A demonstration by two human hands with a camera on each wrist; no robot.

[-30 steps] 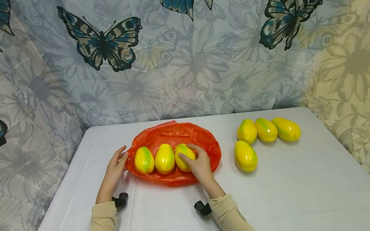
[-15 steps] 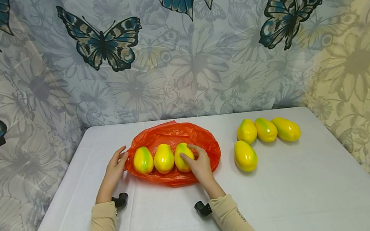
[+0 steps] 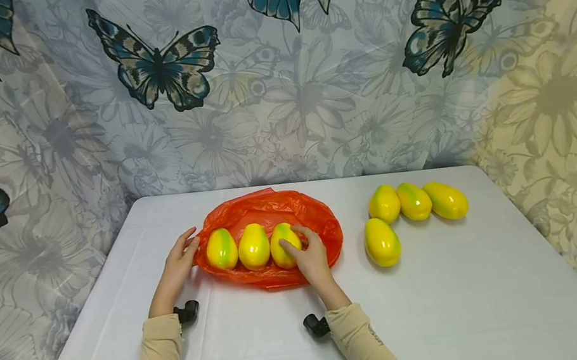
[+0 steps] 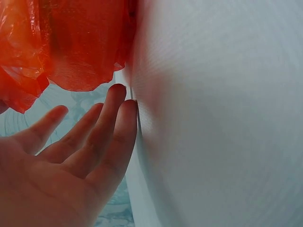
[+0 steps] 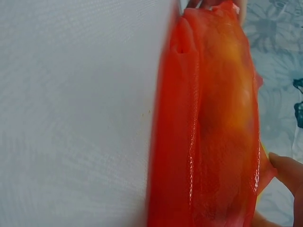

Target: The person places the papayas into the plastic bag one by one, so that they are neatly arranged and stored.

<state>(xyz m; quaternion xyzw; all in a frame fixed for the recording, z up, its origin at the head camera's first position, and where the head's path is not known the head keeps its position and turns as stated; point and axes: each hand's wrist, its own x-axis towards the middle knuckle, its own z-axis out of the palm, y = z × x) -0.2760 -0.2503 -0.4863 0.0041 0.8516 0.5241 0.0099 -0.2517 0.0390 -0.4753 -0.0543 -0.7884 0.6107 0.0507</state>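
Note:
In the head view a red plastic bag lies spread open on the white table, with three yellow-green mangoes in a row in its mouth: a left mango, a middle mango and a right mango. My right hand grips the right mango between thumb and fingers. My left hand is at the bag's left edge; its fingers look fairly straight in the left wrist view, just beside the bag. The bag's side hides most of my right hand in the right wrist view.
To the right of the bag, several more mangoes lie on the white table: three in a back row, including a middle one, and one mango in front. A butterfly-patterned cloth wall stands behind the table.
The three mangoes in the bag have shifted very slightly to the left, with my right hand staying on the right one. My left hand has kept its place at the bag's edge.

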